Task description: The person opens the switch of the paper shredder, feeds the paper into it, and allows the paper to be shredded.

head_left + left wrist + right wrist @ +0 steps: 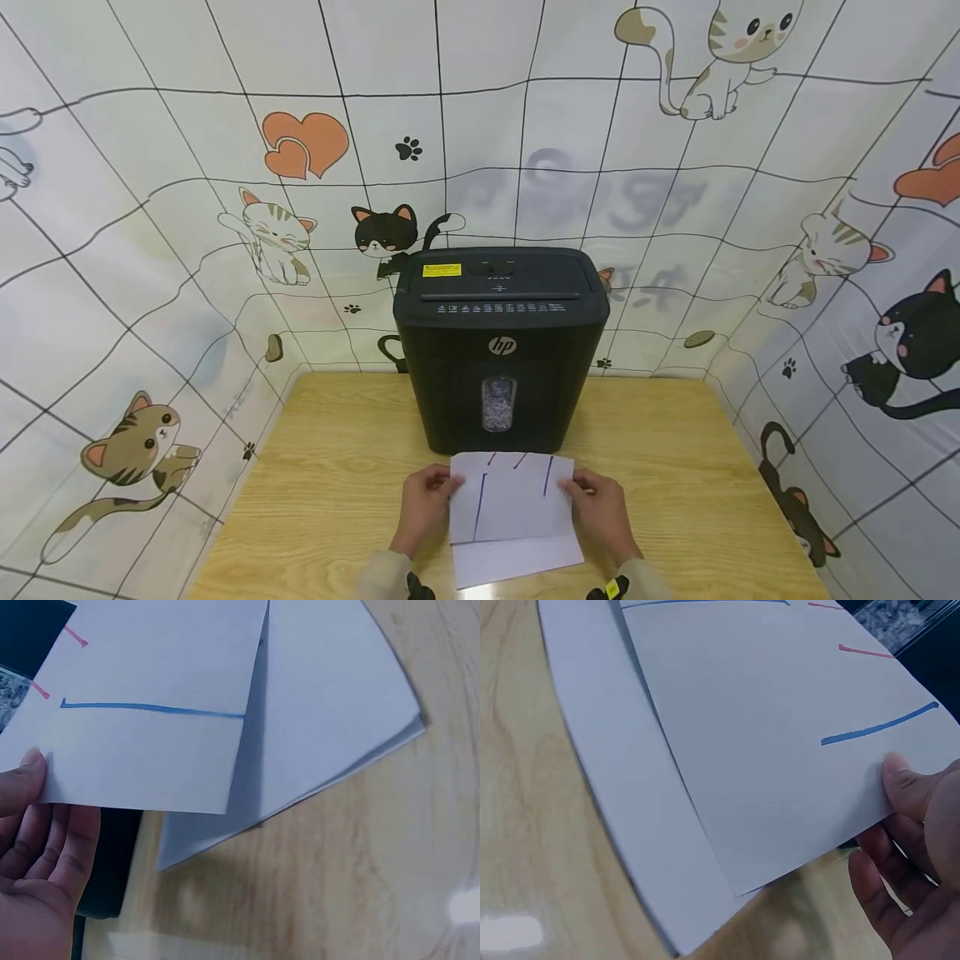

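A white sheet (pixel 517 504) with blue and red strokes is held up in front of the black shredder (pixel 501 367). My left hand (pixel 426 504) pinches its left edge, thumb on top and fingers beneath, as the left wrist view shows. At its right edge my right hand (pixel 602 510) pinches it the same way, thumb near a blue stroke. Below the marked sheet lies more white paper (pixel 330 690), its lower part sticking out on my side. In the right wrist view, the blank paper (pixel 622 787) shows past the marked sheet's edge.
The shredder stands upright at the back of the wooden table (pixel 330 467), against a white wall covering (pixel 480 133) printed with cats and grid lines. Similar printed coverings rise at the left and right sides.
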### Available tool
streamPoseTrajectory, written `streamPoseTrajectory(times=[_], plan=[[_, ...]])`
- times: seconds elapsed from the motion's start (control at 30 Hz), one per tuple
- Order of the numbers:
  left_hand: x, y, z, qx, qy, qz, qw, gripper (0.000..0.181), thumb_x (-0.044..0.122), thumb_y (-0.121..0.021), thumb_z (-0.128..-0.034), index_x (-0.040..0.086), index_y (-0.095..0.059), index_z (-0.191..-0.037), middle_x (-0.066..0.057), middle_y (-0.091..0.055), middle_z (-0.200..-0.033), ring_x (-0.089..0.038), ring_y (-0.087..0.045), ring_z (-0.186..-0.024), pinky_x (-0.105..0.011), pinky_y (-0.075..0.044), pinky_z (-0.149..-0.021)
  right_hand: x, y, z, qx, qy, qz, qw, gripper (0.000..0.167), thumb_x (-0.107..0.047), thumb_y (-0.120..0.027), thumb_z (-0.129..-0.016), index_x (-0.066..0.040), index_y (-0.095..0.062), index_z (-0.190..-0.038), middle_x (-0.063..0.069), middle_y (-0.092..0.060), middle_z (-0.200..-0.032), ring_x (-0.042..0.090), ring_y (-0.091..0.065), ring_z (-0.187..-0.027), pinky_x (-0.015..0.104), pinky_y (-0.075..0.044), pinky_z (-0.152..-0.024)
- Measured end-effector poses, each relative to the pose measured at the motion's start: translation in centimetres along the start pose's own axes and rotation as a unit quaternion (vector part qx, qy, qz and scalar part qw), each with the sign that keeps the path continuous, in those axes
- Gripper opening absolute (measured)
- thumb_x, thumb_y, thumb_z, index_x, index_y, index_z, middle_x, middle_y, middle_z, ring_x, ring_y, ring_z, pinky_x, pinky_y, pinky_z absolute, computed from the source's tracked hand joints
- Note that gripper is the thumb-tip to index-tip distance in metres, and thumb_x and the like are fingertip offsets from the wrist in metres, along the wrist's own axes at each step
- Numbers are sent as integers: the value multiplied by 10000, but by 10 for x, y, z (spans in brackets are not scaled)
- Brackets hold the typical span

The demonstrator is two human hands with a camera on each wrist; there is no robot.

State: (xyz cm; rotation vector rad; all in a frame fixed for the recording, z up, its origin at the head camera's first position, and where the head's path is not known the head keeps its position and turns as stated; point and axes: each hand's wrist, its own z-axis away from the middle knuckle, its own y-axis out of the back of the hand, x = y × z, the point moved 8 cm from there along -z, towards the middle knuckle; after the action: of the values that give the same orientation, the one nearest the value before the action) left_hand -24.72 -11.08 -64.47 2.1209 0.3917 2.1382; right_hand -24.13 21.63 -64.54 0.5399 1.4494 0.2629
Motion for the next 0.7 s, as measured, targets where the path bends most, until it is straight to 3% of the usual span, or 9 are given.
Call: streamPoseTrajectory(times=[0.23,0.43,0.7], plan=[[18,10,0,123,-340,-137,9993,95,114,-806,-878,38,-750,-866,-73,-734,-818,-58,-597,-680,-200,-494,-610,-27,13,-3,19,315,-2,9995,125,-205,-804,-895,-105,-793,-969,60,-785,-962,94,-664,-838,216,-518,-687],[43,20,-3,133,-488,-187,9985,75,108,-796,-888,45,-754,-885,-65,-724,-827,-66,-598,-688,-205,-508,-614,-50,25,-2,-38,383,-5,9993,139,-199,-790,-909,-92,-798,-997,43,-774,-906,98,-611,-773,212,-490,-664],[82,32,-8,161,-736,-326,9966,98,135,-815,-877,79,-744,-837,-48,-697,-773,-103,-567,-678,-209,-463,-593,-85,45,-1,208,667,32,9975,123,-200,-803,-899,-101,-803,-972,51,-754,-871,113,-568,-753,212,-467,-651]])
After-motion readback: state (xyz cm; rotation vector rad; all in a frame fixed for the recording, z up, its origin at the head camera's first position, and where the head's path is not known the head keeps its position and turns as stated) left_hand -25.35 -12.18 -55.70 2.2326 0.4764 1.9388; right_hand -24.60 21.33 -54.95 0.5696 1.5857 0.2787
